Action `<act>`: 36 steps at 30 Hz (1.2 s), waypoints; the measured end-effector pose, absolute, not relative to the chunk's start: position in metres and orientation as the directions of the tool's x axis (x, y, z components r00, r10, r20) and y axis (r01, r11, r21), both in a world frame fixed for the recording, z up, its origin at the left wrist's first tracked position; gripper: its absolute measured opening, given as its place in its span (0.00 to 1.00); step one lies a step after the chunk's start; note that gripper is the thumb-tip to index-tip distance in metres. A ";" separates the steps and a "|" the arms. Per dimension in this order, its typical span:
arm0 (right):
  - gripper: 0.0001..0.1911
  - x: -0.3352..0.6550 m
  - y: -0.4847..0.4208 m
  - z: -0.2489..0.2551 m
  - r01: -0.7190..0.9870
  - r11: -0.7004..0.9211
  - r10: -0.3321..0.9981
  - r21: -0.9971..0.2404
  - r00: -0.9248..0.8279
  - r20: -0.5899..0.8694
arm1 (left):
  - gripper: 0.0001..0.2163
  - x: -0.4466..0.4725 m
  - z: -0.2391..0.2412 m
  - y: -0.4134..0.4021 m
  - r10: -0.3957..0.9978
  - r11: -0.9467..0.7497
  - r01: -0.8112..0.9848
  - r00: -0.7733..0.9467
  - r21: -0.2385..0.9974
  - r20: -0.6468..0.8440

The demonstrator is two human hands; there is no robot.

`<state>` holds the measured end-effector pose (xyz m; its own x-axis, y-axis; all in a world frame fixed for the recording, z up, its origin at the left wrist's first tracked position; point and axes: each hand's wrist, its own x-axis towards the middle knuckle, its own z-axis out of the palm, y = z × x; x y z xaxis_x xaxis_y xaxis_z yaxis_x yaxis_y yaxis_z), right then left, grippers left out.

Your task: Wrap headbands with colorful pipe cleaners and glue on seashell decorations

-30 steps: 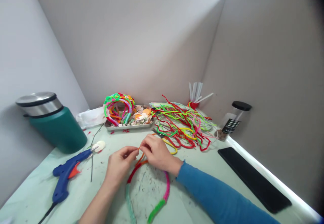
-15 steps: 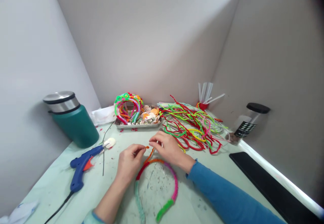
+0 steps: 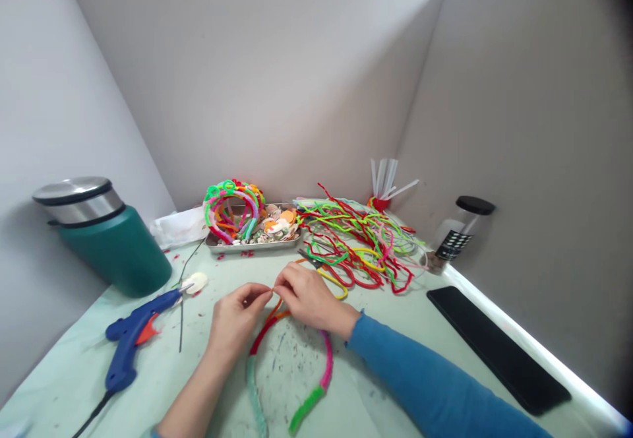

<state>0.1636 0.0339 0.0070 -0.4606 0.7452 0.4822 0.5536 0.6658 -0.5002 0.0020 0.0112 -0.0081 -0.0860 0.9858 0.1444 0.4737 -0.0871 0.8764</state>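
Observation:
A headband wrapped in coloured pipe cleaners, red, pink, green and pale teal, lies on the table in front of me. At its top my left hand and my right hand meet, and each pinches an orange pipe cleaner that runs down to the band. Both hands have closed fingers. My right arm wears a blue sleeve.
A blue glue gun lies at the left, near a green flask. Behind are a metal tray with finished headbands and shells, a heap of loose pipe cleaners, scissors, a jar and a black slab.
The view swung right and then back. The hands drew apart slightly half a second ago and are now pinched together again on the orange pipe cleaner.

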 end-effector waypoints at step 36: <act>0.03 0.158 0.037 0.008 0.308 0.465 0.864 -0.830 -0.360 0.351 | 0.10 0.005 -0.005 0.010 0.995 0.102 -0.039 -0.014 0.994 -0.103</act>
